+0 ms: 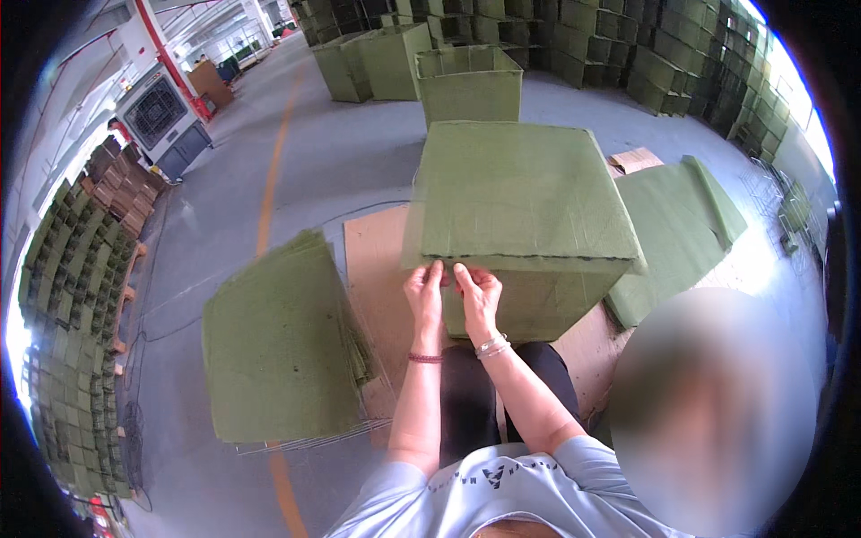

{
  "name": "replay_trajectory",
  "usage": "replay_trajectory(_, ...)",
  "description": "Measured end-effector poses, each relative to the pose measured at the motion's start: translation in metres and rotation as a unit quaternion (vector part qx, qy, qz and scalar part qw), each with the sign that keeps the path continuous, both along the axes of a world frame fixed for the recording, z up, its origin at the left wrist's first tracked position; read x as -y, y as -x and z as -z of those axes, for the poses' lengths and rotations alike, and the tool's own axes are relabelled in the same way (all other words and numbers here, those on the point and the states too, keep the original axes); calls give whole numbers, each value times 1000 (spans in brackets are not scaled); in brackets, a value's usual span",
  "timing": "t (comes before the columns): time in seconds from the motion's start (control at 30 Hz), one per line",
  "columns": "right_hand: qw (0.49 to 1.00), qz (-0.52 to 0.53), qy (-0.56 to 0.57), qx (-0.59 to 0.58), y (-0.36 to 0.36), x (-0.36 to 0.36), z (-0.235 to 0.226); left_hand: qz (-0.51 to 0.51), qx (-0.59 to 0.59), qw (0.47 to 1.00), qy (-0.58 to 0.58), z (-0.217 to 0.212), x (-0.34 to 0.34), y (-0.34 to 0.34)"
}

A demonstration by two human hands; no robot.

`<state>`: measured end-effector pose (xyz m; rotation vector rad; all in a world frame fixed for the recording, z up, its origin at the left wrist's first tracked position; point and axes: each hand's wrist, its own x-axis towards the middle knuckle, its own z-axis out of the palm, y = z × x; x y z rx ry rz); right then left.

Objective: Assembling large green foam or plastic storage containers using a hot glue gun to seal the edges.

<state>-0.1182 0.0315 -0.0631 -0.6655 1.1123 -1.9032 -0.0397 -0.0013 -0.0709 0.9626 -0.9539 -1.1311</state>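
Box of green felt sitting on cardboard on the floor, straight ahead of the knees. Pinching its near top edge: left hand and right hand side by side, each grip narrow on the seam. Best keeping both pinches close, pulling evenly. Flat panels lying just left.

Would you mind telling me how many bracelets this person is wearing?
2. A dark red beaded bracelet sits on the left wrist, and a silver bracelet on the right wrist. Both hands pinch the near top edge of the green box.
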Motion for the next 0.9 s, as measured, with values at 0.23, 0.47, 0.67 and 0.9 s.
replay_trajectory(0.23,1000,17,-17,14,23,-12,-4,1,2,1000,-11,1,-9,3)
replay_trajectory(0.47,998,8,-6,56,23,-1,9,97,-75,992,-35,-3,-18,23)
replay_trajectory(0.67,999,-5,-20,41,33,-14,0,94,-68,993,-35,-7,-19,28)
replay_trajectory(0.9,999,27,-28,9,37,-8,-6,66,-25,997,-40,-2,-7,30)
